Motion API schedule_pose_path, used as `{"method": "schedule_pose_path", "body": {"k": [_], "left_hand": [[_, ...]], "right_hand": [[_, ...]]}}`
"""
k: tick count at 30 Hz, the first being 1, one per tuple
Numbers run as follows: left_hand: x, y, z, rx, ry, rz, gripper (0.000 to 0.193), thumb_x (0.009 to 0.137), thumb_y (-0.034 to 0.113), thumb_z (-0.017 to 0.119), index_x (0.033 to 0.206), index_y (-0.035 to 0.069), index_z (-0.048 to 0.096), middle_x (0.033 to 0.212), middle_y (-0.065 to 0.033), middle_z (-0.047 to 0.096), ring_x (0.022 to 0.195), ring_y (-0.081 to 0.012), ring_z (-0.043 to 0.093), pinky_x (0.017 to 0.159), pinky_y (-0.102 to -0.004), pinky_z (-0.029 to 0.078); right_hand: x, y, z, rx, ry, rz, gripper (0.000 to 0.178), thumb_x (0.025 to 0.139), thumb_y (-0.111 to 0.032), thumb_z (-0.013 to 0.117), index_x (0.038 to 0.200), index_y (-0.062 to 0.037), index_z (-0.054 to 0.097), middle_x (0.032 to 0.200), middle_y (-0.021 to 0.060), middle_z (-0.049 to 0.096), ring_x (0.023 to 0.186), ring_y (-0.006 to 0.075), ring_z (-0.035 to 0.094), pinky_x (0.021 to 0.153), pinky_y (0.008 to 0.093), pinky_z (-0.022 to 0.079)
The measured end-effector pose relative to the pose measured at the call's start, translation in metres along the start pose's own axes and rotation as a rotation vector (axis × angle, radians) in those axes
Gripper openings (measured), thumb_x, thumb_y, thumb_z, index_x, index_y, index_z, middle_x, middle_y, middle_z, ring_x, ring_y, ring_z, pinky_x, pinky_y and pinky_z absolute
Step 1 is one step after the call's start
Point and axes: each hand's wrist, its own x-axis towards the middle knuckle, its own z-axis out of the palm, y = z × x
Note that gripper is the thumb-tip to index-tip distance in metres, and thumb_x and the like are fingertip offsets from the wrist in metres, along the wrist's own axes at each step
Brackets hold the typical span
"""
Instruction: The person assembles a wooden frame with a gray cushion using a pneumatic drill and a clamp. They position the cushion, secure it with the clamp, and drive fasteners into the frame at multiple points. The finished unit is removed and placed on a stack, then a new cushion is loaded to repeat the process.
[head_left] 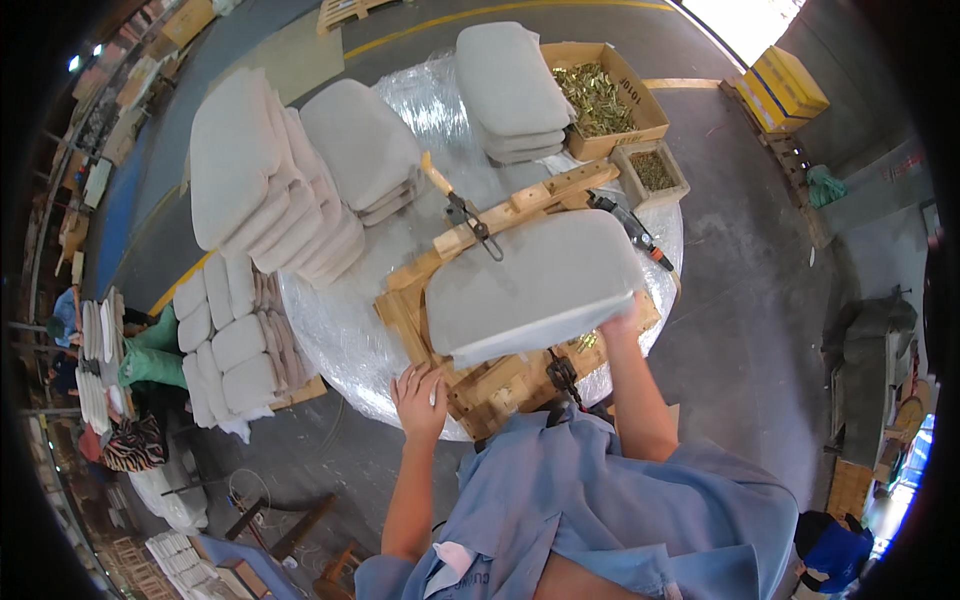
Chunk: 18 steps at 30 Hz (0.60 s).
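Note:
A light grey padded seat cushion lies tilted over a wooden frame in front of me. My right hand grips its near right corner, the fingers partly hidden by the cushion. My left hand is beside the frame's near left corner, fingers stretched out and apart, clear of the cushion. A clamp with a yellow handle sits on the frame's far rail. Another dark clamp is at the near side. To the right of the cushion lies a black and orange power driver.
Stacks of grey cushions stand on the plastic-wrapped round table. A cardboard box of brass-coloured metal pieces and a smaller box of screws are at far right. More cushions are piled left of the table.

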Motion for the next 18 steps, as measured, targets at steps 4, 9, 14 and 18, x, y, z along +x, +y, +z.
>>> {"method": "schedule_pose_path", "body": {"k": [4, 9, 14, 18], "left_hand": [[-0.052, -0.009, 0.003, -0.043, 0.034, -0.079, 0.023, 0.097, 0.018, 0.074, 0.120, 0.017, 0.077, 0.133, -0.0048, 0.070, 0.134, -0.0363, 0.058, 0.119, -0.0567, 0.037], [-0.076, 0.025, 0.010, -0.057, 0.083, -0.031, 0.022, 0.095, 0.013, 0.076, 0.116, 0.016, 0.076, 0.128, -0.0060, 0.070, 0.130, -0.0364, 0.059, 0.114, -0.0525, 0.042], [-0.028, 0.101, 0.028, -0.197, 0.145, 0.094, 0.022, 0.093, 0.012, 0.075, 0.116, 0.012, 0.077, 0.128, -0.0074, 0.070, 0.127, -0.0365, 0.061, 0.110, -0.0521, 0.045], [0.030, 0.174, 0.069, -0.247, 0.121, 0.241, 0.023, 0.093, 0.015, 0.076, 0.115, 0.011, 0.076, 0.130, -0.0097, 0.069, 0.129, -0.0364, 0.060, 0.111, -0.0535, 0.044]], "right_hand": [[-0.004, -0.061, 0.012, -0.231, -0.059, 0.219, 0.067, 0.112, -0.054, 0.048, 0.156, -0.0032, 0.052, 0.157, 0.0147, 0.058, 0.144, 0.0321, 0.055, 0.122, 0.0507, 0.043], [0.001, -0.051, 0.012, -0.356, -0.067, 0.194, 0.062, 0.112, -0.048, 0.054, 0.156, -0.0044, 0.051, 0.154, 0.0138, 0.060, 0.141, 0.0307, 0.058, 0.119, 0.0490, 0.046], [0.007, -0.039, 0.019, -0.425, -0.064, 0.327, 0.066, 0.109, -0.054, 0.057, 0.153, -0.0041, 0.055, 0.144, 0.0114, 0.067, 0.130, 0.0264, 0.067, 0.107, 0.0444, 0.055], [0.044, -0.052, 0.014, -0.789, -0.122, 0.360, 0.064, 0.108, -0.057, 0.057, 0.140, -0.0025, 0.063, 0.130, 0.0092, 0.073, 0.112, 0.0213, 0.074, 0.089, 0.0380, 0.062]]}}
